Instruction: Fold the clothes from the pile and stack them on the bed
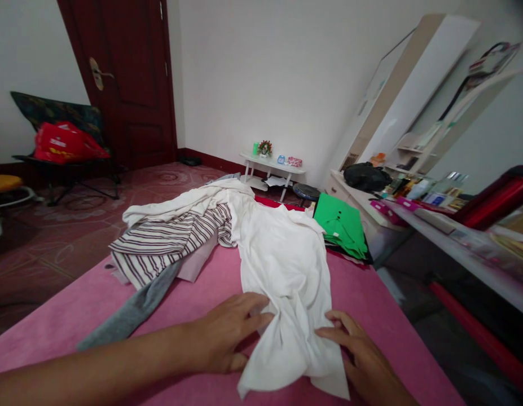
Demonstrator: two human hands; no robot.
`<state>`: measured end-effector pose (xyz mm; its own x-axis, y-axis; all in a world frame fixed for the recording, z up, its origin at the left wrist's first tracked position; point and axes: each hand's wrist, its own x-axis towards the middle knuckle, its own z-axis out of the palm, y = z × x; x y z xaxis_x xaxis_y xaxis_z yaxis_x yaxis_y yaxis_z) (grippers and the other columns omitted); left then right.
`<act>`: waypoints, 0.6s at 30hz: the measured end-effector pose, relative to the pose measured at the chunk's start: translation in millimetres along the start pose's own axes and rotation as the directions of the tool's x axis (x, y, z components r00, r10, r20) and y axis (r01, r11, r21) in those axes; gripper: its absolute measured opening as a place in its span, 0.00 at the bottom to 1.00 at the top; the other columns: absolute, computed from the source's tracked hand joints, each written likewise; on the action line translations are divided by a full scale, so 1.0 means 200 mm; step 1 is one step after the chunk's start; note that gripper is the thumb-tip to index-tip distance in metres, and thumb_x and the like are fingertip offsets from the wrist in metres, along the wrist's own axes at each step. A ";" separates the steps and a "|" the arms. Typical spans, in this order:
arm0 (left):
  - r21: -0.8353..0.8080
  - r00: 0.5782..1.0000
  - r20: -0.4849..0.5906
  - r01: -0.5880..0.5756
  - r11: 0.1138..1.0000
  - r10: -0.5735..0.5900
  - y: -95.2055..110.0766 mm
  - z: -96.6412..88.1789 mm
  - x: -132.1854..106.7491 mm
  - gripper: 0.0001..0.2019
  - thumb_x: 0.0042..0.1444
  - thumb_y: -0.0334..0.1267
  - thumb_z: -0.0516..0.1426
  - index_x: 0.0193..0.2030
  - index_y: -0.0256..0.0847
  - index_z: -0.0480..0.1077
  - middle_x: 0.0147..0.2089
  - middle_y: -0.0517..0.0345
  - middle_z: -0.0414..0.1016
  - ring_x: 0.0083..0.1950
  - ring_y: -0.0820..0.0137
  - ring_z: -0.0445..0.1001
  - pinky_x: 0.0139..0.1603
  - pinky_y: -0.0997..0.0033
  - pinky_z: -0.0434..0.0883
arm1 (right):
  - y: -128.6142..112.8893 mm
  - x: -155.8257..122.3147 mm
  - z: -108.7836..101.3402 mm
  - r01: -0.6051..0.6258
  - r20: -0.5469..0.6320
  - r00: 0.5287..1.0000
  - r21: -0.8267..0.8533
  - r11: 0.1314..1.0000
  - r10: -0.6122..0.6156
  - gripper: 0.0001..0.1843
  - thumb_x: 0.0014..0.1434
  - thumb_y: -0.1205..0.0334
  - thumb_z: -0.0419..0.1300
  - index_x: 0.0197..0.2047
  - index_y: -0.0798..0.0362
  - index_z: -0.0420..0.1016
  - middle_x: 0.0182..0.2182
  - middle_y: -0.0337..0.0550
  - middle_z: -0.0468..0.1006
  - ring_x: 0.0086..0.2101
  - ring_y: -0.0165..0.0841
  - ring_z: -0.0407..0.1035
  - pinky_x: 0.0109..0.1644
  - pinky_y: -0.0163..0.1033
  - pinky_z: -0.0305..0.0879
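A white garment (284,254) lies stretched towards me on the pink bed cover, wrinkled and bunched near its front end. My left hand (229,332) is at the garment's left edge, fingertips on the cloth, fingers bent but apart. On the opposite edge rests my right hand (363,352), its fingers also apart and touching the fabric. The garment's far end meets a loose heap with a striped brown-and-white top (172,242), another white piece (189,200) and a grey sleeve (132,313). A folded green shirt (339,223) lies at the far right on dark cloth.
The pink bed cover (363,316) extends under everything. Along the right stand a white dresser (343,192) and a cluttered desk (468,237). Behind the bed is a small white table (269,162). To the left, a folding chair (58,113) holds a red bag (66,144) near a door (130,79).
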<state>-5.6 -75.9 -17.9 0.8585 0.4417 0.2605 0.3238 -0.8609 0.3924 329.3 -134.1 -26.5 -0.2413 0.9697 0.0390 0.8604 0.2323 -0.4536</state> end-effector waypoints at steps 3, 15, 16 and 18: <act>0.019 1.000 -0.024 0.019 1.000 -0.018 0.00 0.04 0.16 0.27 0.52 0.43 0.59 0.59 0.43 0.61 0.56 0.44 0.65 0.54 0.56 0.66 0.55 0.58 0.65 | -0.02 0.03 0.04 -0.006 -0.036 0.999 0.022 1.000 0.006 0.18 0.53 0.66 0.56 0.44 0.45 0.80 0.55 0.49 0.68 0.54 0.41 0.65 0.55 0.42 0.64; -0.721 0.948 -0.006 0.216 0.658 -0.317 -0.23 -0.16 0.11 0.13 0.54 0.28 0.49 0.38 0.33 0.75 0.34 0.55 0.78 0.35 0.70 0.73 0.37 0.75 0.69 | -0.01 0.01 -0.03 0.084 -0.308 0.950 0.422 0.903 0.056 0.10 0.55 0.57 0.59 0.35 0.44 0.82 0.42 0.49 0.79 0.43 0.42 0.74 0.45 0.42 0.71; -0.731 0.938 -0.006 0.233 0.641 -0.348 -0.23 -0.25 0.07 0.12 0.55 0.31 0.51 0.37 0.33 0.75 0.34 0.55 0.78 0.34 0.70 0.73 0.37 0.74 0.69 | -0.02 -0.01 -0.07 0.095 -0.350 0.935 0.421 0.902 0.065 0.10 0.53 0.55 0.60 0.36 0.44 0.82 0.41 0.49 0.79 0.42 0.43 0.74 0.45 0.43 0.71; -0.714 0.926 -0.029 0.244 0.656 -0.376 -0.21 -0.44 -0.02 0.10 0.56 0.37 0.55 0.34 0.34 0.75 0.31 0.56 0.76 0.32 0.71 0.72 0.35 0.75 0.69 | -0.05 -0.07 -0.18 0.110 -0.433 0.898 0.396 0.911 0.080 0.11 0.49 0.52 0.64 0.36 0.43 0.82 0.39 0.49 0.80 0.40 0.45 0.75 0.44 0.44 0.72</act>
<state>-56.4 -19.6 41.9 0.6615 0.7403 0.1196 0.1381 -0.2770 0.9509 340.6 -148.1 10.1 0.0460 0.9221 0.3841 0.5796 0.2885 -0.7621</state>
